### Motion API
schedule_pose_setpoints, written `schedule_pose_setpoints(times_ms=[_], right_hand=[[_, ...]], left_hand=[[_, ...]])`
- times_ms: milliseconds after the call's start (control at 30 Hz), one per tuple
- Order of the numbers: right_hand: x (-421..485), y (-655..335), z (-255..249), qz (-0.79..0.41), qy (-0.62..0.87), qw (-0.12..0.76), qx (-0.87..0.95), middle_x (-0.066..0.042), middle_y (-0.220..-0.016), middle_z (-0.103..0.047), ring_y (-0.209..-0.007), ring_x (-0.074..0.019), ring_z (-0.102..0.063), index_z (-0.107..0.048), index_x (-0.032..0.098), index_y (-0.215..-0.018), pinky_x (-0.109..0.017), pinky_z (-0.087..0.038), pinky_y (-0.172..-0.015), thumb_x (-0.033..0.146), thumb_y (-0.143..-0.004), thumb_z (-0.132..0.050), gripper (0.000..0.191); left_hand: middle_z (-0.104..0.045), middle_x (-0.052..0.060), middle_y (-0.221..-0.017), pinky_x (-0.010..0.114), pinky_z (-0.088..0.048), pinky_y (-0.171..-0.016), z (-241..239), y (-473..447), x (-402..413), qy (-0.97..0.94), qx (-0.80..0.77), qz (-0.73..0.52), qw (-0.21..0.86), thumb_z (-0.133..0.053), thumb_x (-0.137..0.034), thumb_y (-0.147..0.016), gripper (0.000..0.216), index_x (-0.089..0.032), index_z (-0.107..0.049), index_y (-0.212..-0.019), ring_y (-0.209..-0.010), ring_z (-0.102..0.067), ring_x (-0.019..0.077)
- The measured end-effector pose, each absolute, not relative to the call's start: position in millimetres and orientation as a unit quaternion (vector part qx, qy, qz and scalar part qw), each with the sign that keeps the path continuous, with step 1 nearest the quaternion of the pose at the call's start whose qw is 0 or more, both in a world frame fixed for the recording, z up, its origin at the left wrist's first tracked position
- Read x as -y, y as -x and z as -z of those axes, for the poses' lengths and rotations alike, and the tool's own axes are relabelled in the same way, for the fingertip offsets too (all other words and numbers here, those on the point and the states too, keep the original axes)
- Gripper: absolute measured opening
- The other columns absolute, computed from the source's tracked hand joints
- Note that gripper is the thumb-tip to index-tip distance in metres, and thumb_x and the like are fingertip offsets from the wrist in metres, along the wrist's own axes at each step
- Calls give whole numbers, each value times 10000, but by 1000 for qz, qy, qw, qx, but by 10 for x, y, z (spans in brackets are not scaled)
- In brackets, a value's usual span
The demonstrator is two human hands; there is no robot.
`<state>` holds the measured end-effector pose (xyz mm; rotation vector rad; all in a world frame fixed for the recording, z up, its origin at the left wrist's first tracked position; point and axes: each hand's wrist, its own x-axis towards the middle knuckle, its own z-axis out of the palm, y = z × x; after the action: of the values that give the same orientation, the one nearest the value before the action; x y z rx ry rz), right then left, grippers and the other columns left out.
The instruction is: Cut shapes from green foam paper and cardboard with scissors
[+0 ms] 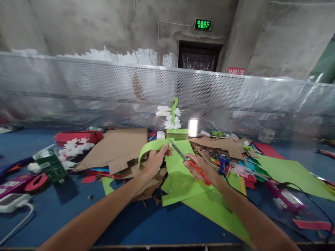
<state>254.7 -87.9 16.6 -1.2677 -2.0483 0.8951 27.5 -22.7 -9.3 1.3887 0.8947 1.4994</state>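
Note:
My left hand (156, 161) pinches a curved strip of light green paper (151, 146) that arcs up and to the left. My right hand (202, 169) grips red-handled scissors (190, 162), whose metal blades point up-left and meet the green strip near my left thumb. Below both hands lies a larger green paper sheet (180, 181) on the blue table.
Brown cardboard pieces (117, 148) lie to the left, more cardboard scraps (222, 144) to the right. A blue glue gun (222, 164) rests beside my right hand. White paper flowers on a green stem (171, 116) stand behind. A perforated metal screen (78, 94) bounds the table's far side.

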Motion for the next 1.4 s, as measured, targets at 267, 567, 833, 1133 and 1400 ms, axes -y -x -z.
schedule_pose_setpoints(times_ms=[267,567,833,1133,1400], right_hand=[[858,-2583,-171,-305,466,282,781,23,-689,-549,-492,-113,-491,-594,184,-1112,-222,-391,-424,662,-992,-545,495],[820,-2671,-215,-253,461,278,804,-32,-784,-618,-656,-163,-546,-653,175,-1074,-270,-432,-568,698,-993,-507,549],[819,-2684,-234,-249,452,278,810,-8,-760,-575,-655,-149,-498,-634,182,-1003,-259,-380,-573,694,-979,-523,525],[767,-2692,-241,-227,439,275,825,-10,-761,-566,-656,-159,-482,-592,195,-891,-306,-379,-652,742,-944,-529,553],[785,-2672,-259,-244,440,285,816,1,-706,-535,-631,-155,-466,-600,195,-877,-297,-366,-622,751,-928,-547,561]], left_hand=[[-756,77,-736,325,-548,-734,75,-292,214,-540,-352,-613,456,-730,-598,-832,448,-167,-758,-716,-686,-672,203],[-753,81,-727,332,-553,-709,33,-285,229,-544,-345,-600,476,-751,-557,-803,398,-171,-734,-706,-664,-671,204],[-761,71,-753,321,-549,-709,55,-246,200,-564,-332,-593,468,-751,-567,-843,399,-181,-744,-744,-675,-678,200],[-741,65,-719,318,-542,-673,10,-240,215,-584,-336,-590,445,-732,-614,-843,443,-185,-727,-735,-656,-664,199],[-741,68,-710,305,-545,-648,-6,-234,208,-587,-328,-592,445,-746,-614,-838,456,-167,-711,-757,-627,-664,181]])
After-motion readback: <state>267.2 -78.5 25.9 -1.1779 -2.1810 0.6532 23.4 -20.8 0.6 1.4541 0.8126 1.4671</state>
